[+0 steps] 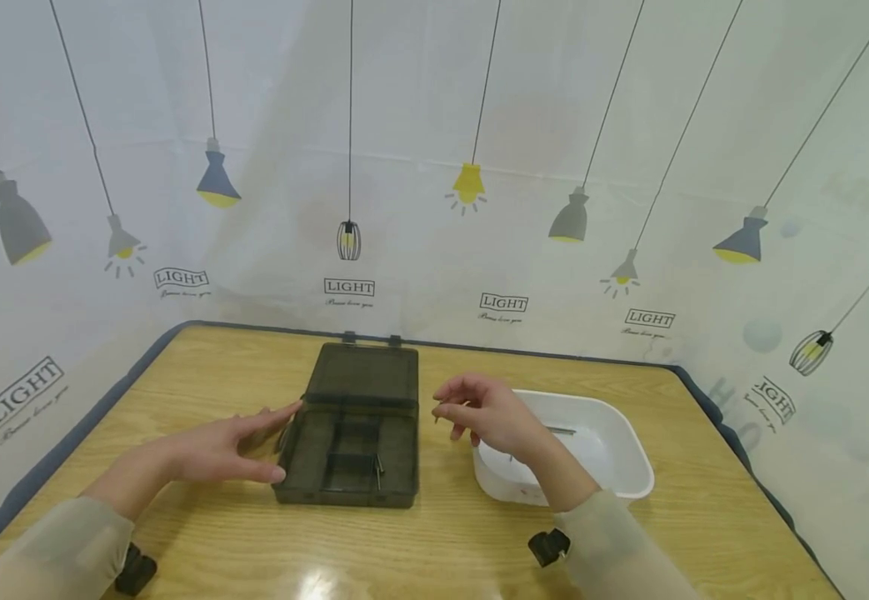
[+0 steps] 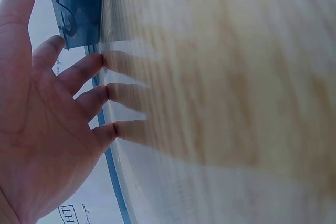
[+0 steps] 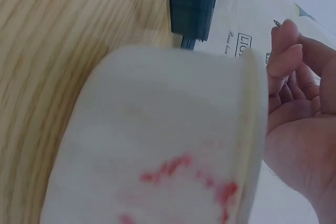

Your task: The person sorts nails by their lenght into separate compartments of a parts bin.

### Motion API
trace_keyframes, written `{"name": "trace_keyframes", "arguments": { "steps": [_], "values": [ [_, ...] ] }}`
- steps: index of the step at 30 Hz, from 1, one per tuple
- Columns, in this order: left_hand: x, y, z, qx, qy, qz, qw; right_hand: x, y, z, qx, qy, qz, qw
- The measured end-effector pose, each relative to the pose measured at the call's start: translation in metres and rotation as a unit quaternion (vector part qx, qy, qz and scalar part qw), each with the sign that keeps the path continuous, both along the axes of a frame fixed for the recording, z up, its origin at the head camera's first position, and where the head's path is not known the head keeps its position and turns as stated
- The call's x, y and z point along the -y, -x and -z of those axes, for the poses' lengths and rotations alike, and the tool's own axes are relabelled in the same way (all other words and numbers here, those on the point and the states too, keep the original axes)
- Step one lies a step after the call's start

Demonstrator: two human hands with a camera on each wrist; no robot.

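A dark see-through plastic box (image 1: 344, 500) stands with its lid (image 1: 364, 372) raised, and a few thin screws (image 1: 379, 471) lie in one of its inner compartments. My left hand (image 1: 209, 450) rests against the box's left side, its thumb at the near corner and its fingers spread and fairly straight. Between the thumb and forefinger of my right hand (image 1: 490, 417) is a small screw (image 3: 276, 23), whose threaded tip sticks out past the fingertips. That hand hovers between the box and a white plastic tub (image 1: 632, 425), partly over the tub's left edge. Long screws (image 1: 561, 431) lie inside the tub.
Both containers stand on a wood-grain table (image 1: 217, 367) with a dark edge. Behind it hangs a pale curtain (image 1: 419, 100) printed with lamps. Red marks (image 3: 173, 166) show on the tub's outer wall. A small black device (image 1: 550, 547) sits at each wrist.
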State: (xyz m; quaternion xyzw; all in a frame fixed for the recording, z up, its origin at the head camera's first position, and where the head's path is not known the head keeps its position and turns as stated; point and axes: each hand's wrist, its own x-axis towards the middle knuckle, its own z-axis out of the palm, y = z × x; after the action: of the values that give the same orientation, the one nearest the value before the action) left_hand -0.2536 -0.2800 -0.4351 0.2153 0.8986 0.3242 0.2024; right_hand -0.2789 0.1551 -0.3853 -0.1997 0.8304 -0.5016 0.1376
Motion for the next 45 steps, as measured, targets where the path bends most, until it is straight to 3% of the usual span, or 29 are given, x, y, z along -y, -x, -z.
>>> {"name": "trace_keyframes", "arguments": {
  "steps": [10,20,28,37,45],
  "values": [
    [0.001,-0.001,0.002,0.000,0.000,-0.005,1.0000,0.024,0.000,0.010,0.007,0.025,-0.004,0.9997],
    [0.000,0.001,0.001,-0.007,-0.003,0.003,1.0000,0.044,-0.001,0.015,-0.021,-0.019,-0.017,0.9994],
    [0.001,0.001,0.001,-0.006,0.004,-0.002,1.0000,0.046,-0.003,0.016,-0.017,-0.034,-0.006,0.9993],
    [0.000,0.000,0.002,-0.012,0.000,-0.003,0.9999,0.028,-0.006,0.005,-0.027,-0.032,0.005,0.9991],
    [-0.001,-0.001,0.000,-0.009,-0.001,0.000,1.0000,-0.024,-0.002,-0.005,-0.021,-0.016,0.047,0.9986]
  ]
}}
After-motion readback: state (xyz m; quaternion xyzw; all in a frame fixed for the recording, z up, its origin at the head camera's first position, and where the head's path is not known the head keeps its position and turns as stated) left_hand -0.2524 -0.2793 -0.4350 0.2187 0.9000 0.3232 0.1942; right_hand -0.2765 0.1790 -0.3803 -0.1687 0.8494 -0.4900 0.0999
